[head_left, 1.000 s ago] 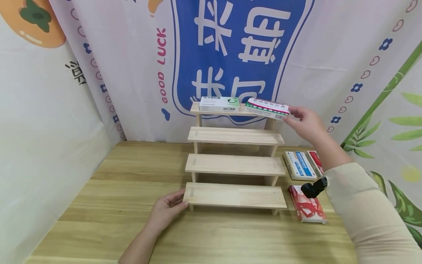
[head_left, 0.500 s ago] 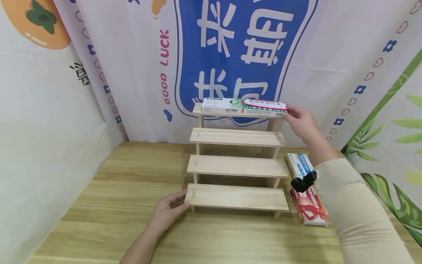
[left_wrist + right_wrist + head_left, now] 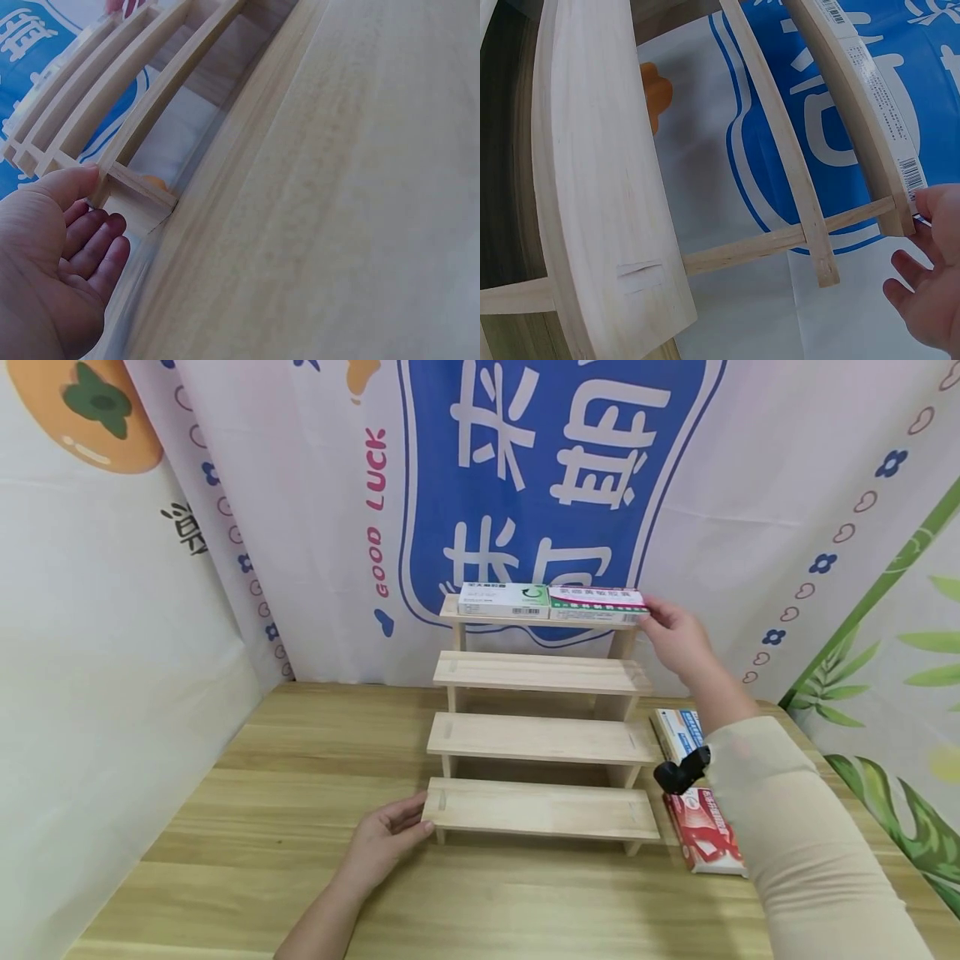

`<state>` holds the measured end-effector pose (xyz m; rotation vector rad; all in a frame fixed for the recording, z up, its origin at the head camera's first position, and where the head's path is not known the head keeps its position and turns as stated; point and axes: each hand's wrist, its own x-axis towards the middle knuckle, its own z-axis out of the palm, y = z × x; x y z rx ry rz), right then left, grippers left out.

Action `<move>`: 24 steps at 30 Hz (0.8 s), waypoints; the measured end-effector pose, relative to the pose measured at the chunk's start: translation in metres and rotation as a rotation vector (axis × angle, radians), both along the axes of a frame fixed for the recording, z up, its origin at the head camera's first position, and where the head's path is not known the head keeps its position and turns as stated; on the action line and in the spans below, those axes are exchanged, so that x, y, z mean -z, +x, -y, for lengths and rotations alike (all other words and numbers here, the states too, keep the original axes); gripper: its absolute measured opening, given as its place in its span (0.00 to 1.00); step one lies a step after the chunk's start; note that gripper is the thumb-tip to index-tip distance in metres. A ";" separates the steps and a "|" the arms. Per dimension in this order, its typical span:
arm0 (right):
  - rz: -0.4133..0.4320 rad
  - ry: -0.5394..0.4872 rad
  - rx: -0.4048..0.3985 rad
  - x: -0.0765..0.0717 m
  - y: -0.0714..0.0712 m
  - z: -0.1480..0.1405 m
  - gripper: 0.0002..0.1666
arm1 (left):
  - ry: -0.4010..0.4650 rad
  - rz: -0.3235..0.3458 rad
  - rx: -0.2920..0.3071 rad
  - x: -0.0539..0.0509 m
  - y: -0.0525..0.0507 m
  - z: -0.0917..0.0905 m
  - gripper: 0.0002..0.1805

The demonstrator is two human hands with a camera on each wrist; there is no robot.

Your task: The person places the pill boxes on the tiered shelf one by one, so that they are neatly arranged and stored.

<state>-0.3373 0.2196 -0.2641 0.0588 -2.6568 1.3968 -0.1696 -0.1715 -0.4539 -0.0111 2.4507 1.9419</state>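
1. The right hand point(image 3: 678, 635) is up at the top tier, thumb and fingers pinching the right end of a white box with magenta and green bands point(image 3: 596, 602).
2. That box lies flat on the top tier of the wooden stepped stand point(image 3: 540, 739), at its right side, end to end with a white-and-green box point(image 3: 502, 597) (the two look to be touching).
3. Down low, the left hand point(image 3: 382, 839) grips the left end of the stand's bottom tier, thumb at the board's corner and fingers curled at its end.
4. Over on the wooden table point(image 3: 262, 793), just right of the stand, lie a blue-and-white box point(image 3: 678, 731) and, nearer the person, a red box point(image 3: 705, 835), both partly covered by the right arm and its black wrist device point(image 3: 681, 772).
5. Behind it all hangs a printed cloth point(image 3: 720, 460) with a big blue panel.
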 end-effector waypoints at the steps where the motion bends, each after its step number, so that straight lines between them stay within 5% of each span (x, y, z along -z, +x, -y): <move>1: -0.003 -0.001 -0.005 0.000 0.001 0.000 0.32 | 0.001 -0.001 0.000 0.000 0.000 0.000 0.25; 12: 0.023 -0.008 0.041 0.008 0.017 -0.016 0.44 | -0.006 -0.010 -0.003 0.000 0.000 -0.001 0.26; 24: 0.034 0.055 0.017 0.028 0.062 -0.053 0.48 | -0.010 -0.018 0.003 0.002 -0.002 0.000 0.27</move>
